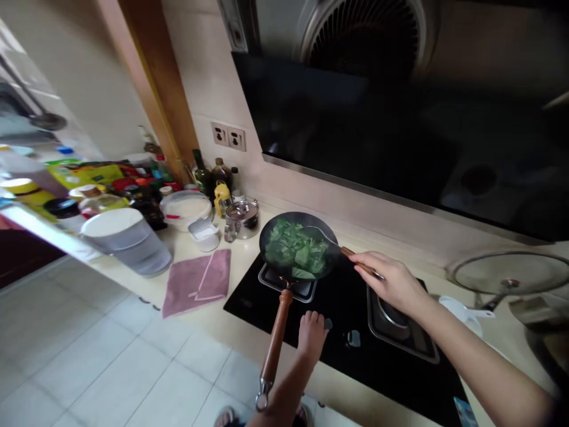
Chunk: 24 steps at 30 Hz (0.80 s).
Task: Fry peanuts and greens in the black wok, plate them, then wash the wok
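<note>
A dark wok point(267, 237) full of chopped leafy greens point(297, 248) sits on the left burner, its wooden handle point(276, 335) pointing toward me. My right hand point(389, 279) is closed around the wooden handle of a metal spatula point(326, 237), whose head reaches into the greens and is partly hidden by them. Low at the stove's front, my left hand point(312, 333) has its fingers curled over the left stove knob point(328, 324). The right stove knob point(354, 338) stands beside it, untouched.
Left of the black gas stove point(347, 379) lie a folded pink cloth point(195, 281), a lidded glass pot point(242, 218), a water container point(128, 240) and several bottles point(213, 175). A glass lid point(511, 273) leans at the right. The range hood point(377, 130) hangs overhead.
</note>
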Motion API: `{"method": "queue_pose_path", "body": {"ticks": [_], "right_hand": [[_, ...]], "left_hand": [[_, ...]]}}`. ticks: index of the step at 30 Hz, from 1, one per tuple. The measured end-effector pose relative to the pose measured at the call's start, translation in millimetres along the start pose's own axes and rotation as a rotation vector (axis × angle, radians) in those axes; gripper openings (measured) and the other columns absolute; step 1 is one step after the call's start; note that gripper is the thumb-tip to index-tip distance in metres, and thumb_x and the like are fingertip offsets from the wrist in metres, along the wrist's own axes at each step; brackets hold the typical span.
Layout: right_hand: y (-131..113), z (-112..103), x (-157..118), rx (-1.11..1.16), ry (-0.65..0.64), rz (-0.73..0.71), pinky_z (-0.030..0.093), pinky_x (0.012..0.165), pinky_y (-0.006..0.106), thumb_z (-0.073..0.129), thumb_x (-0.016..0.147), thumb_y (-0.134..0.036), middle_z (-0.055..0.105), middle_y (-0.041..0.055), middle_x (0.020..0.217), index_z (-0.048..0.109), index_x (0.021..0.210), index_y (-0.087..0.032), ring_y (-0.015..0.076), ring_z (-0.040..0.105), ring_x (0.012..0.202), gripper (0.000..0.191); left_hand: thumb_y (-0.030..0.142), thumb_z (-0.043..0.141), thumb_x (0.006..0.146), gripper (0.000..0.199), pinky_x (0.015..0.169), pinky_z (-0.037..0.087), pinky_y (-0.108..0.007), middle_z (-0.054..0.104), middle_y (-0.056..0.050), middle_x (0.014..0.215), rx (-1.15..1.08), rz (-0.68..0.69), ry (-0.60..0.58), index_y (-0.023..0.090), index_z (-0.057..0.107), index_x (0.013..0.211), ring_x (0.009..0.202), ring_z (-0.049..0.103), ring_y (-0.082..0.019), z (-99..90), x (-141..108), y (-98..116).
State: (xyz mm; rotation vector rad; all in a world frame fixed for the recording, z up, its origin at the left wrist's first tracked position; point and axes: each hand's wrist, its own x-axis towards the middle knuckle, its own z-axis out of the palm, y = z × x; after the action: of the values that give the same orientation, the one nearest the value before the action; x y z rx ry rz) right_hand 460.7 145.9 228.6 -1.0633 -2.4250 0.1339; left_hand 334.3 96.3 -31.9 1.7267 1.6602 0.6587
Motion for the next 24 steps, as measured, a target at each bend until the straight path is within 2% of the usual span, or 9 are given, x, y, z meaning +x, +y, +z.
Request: {"method": "queue_pose_path", "body": {"ticks": [3, 6, 9, 11, 12, 14, 18, 21, 24], "right_hand": [[17, 12, 7, 0.009, -0.039, -0.117, 0.055, 0.071, 0.029, 0.046, 0.093, -0.023, 0.068, 0.0061, 0.097, 0.064, 0.107, -0.024, 0.0158, 0.067, 0.075, 0.023], [15, -4, -7, -0.016, -0.125, -0.231, 0.055, 0.066, 0.026, 0.047, 0.091, -0.022, 0.068, 0.0046, 0.095, 0.064, 0.11, -0.026, 0.0147, 0.067, 0.07, 0.026], [-2, -37, -38, -0.053, -0.147, -0.298, 0.054, 0.064, 0.024, 0.049, 0.089, -0.02, 0.069, 0.0044, 0.093, 0.065, 0.112, -0.028, 0.0159, 0.067, 0.072, 0.029], [-15, -45, -52, -0.074, -0.18, -0.349, 0.053, 0.061, 0.023, 0.049, 0.087, -0.017, 0.069, 0.0046, 0.089, 0.066, 0.107, -0.028, 0.016, 0.067, 0.071, 0.029], [-20, -41, -54, -0.086, -0.211, -0.371, 0.053, 0.06, 0.023, 0.049, 0.086, -0.016, 0.069, 0.0046, 0.086, 0.067, 0.104, -0.027, 0.0159, 0.066, 0.069, 0.028], [-27, -24, -45, -0.114, -0.259, -0.381, 0.051, 0.057, 0.023, 0.048, 0.085, -0.013, 0.067, 0.0042, 0.081, 0.068, 0.097, -0.024, 0.0153, 0.065, 0.065, 0.025], [-17, 1, -3, -0.025, -0.152, -0.208, 0.054, 0.062, 0.027, 0.046, 0.088, -0.019, 0.071, 0.0037, 0.089, 0.068, 0.097, -0.024, 0.0153, 0.067, 0.066, 0.024], [3, -16, 21, 0.082, -0.025, -0.005, 0.055, 0.07, 0.031, 0.051, 0.088, -0.031, 0.073, 0.0022, 0.099, 0.069, 0.099, -0.028, 0.0186, 0.069, 0.076, 0.022], [26, -28, 37, 0.173, 0.06, 0.184, 0.055, 0.068, 0.031, 0.06, 0.081, -0.037, 0.075, 0.0012, 0.088, 0.072, 0.09, -0.028, 0.0197, 0.069, 0.071, 0.018]], "left_hand": [[0.015, 0.066, 0.068, 0.024, 0.098, 0.033, -0.052, 0.062, -0.015, 0.1, -0.116, -0.094, 0.079, 0.014, 0.067, 0.092, 0.108, 0.049, -0.037, 3.9, -11, -1], [0.025, 0.063, 0.074, 0.029, 0.101, 0.036, -0.048, 0.062, -0.015, 0.108, -0.316, -0.182, 0.167, 0.017, 0.063, 0.102, 0.11, 0.051, -0.033, -7.3, -45, -17], [0.051, 0.033, 0.09, 0.044, 0.09, 0.047, -0.048, 0.066, -0.016, 0.102, -0.571, -0.302, 0.213, 0.019, 0.056, 0.109, 0.098, 0.063, -0.03, -40.4, -90, -39], [0.062, 0.013, 0.089, 0.064, 0.08, 0.053, -0.041, 0.068, -0.016, 0.098, -0.81, -0.361, 0.164, 0.017, 0.056, 0.105, 0.089, 0.068, -0.026, -69.9, -112, -45], [0.069, 0.021, 0.085, 0.065, 0.077, 0.054, -0.037, 0.067, -0.014, 0.1, -1.109, -0.428, 0.117, 0.017, 0.056, 0.106, 0.086, 0.068, -0.023, -84.3, -118, -44], [0.072, 0.039, 0.08, 0.06, 0.056, 0.049, -0.024, 0.066, -0.008, 0.09, -1.393, -0.485, 0.029, 0.019, 0.054, 0.104, 0.064, 0.065, -0.014, -108.4, -124, -36], [0.056, 0.068, 0.072, 0.044, 0.036, 0.014, -0.016, 0.052, 0.007, 0.061, -1.225, -0.431, 0.003, 0.021, 0.05, 0.094, 0.037, 0.041, -0.002, -135.8, -123, -20], [0.058, 0.068, 0.07, 0.05, 0.037, 0.009, -0.018, 0.052, 0.007, 0.062, -1.118, -0.442, -0.048, 0.022, 0.049, 0.099, 0.037, 0.04, -0.002, -153.7, -124, -26], [0.062, 0.068, 0.065, 0.06, 0.037, 0.01, -0.018, 0.055, 0.006, 0.065, -1.062, -0.495, -0.079, 0.023, 0.047, 0.106, 0.038, 0.042, -0.003, -173.7, -126, -43]]}}
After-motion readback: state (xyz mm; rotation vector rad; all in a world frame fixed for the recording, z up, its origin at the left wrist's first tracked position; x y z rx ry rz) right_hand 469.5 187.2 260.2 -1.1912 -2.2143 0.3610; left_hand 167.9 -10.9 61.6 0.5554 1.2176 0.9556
